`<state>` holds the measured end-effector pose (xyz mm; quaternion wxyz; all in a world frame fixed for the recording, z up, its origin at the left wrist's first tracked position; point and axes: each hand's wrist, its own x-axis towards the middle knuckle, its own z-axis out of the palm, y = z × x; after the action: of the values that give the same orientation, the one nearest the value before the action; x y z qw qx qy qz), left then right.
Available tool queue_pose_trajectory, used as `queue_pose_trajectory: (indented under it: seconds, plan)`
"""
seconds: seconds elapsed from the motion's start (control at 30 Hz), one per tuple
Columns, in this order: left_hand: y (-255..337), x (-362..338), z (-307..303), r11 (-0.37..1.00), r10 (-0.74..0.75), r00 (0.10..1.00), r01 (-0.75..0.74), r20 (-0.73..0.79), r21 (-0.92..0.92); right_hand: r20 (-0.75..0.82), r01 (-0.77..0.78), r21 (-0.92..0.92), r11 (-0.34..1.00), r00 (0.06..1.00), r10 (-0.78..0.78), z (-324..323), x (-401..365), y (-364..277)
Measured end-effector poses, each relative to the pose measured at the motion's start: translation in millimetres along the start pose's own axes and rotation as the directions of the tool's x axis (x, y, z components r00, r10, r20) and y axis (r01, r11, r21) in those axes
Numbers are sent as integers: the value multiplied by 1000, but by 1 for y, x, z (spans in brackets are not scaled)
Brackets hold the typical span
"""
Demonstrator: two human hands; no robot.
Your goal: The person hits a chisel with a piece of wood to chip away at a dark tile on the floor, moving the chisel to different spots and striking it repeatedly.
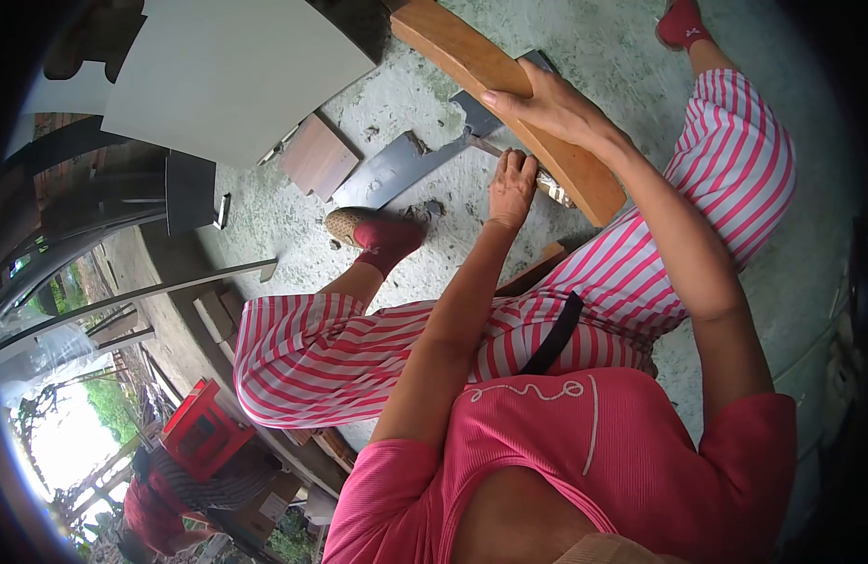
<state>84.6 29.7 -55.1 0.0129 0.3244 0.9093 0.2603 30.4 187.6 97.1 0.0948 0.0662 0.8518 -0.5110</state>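
Observation:
My right hand (554, 105) grips a thick orange-brown wooden plank (457, 42) across its width, thumb on the near face and fingers over the far edge. The plank slants from the top of the view down toward my right thigh. Close beside it, my left hand (513, 191) is closed around a tool with a thin shaft (484, 145); its head is too small to name. A pale, wrapped-looking piece (553, 188) shows between that hand and the plank. Beneath the shaft's end, a grey flat board (396, 167) lies on the floor.
A brown wood-grain board (319, 157) lies near my shoe (346, 226), with small debris around. A large pale panel (236, 70) fills the upper left. At lower left are a red plastic stool (204, 430) and another person (157, 508).

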Motion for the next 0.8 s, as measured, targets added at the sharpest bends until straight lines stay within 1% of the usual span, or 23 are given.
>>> queue_pose_trajectory:
  seconds: [0.07,0.17,0.3,0.37,0.4,0.47,0.5,0.53,0.6,0.63,0.67,0.73,0.77,0.8]
  plan:
    - [-2,-6,7,995,38,998,-41,43,91,-16,-8,-26,1000,1000,8,2,2,4]
    - [-7,-11,9,991,75,994,-83,79,108,-17,-12,-46,999,1000,12,1,4,8]
    - [-13,-13,10,988,104,992,-111,67,110,-14,-20,-33,999,1000,19,0,2,7]
    - [-13,-9,6,999,45,998,-46,49,10,6,-19,-57,998,1000,20,-4,4,5]
    - [-11,-6,-2,999,46,998,-46,51,11,6,-20,-56,998,1000,21,-4,4,5]
    - [-4,3,-29,972,-128,986,147,110,-181,-32,-3,-44,999,999,1,-4,5,7]
    - [-5,10,-36,964,-144,988,154,62,-214,-33,-4,-42,999,999,3,-5,5,6]
    - [-9,16,-42,971,-110,992,92,-68,-221,-25,-8,-17,1000,1000,7,-7,5,5]
    - [-21,32,-53,966,-178,946,116,-269,-232,-19,-15,8,1000,1000,15,-12,5,2]
    - [-31,37,-56,857,-337,909,188,-246,-479,-20,-27,12,1000,999,27,-14,4,-1]
    - [-42,42,-60,683,-479,859,235,-181,-692,-22,-36,15,999,999,37,-15,4,-2]
    - [-58,49,-77,656,-554,790,222,-262,-721,-36,-22,16,1000,999,23,-14,4,0]
    - [-64,49,-87,667,-573,786,283,-232,-689,-49,-8,17,1000,999,9,-13,6,1]
    - [-72,48,-92,639,-603,773,323,-195,-698,-49,-4,19,1000,999,5,-11,8,3]
